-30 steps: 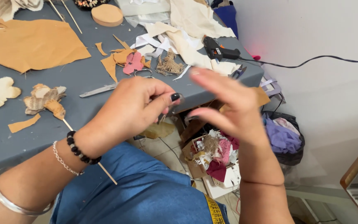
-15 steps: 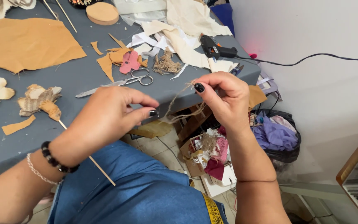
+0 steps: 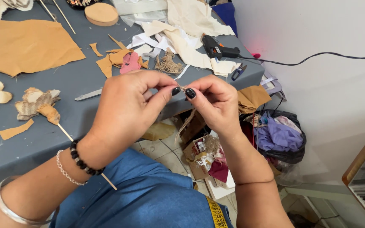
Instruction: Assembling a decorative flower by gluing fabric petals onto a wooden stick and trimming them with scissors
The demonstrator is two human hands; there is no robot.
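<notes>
Grey table (image 3: 64, 80); both hands (image 3: 127, 109) (image 3: 216, 103) pinching frayed jute strand (image 3: 186, 118)

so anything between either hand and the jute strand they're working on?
Nothing visible. The left hand and right hand both pinch the jute strand directly at their fingertips, out past the grey table edge.

A thin strand of tan jute twine (image 3: 186, 116) is hanging from between the fingertips of both hands, pinched at its top end where the left hand (image 3: 125, 107) and the right hand (image 3: 216, 103) are meeting. It is dangling downward, frayed and slightly curved, just off the near right edge of the grey counter (image 3: 64, 126), above the floor.
</notes>
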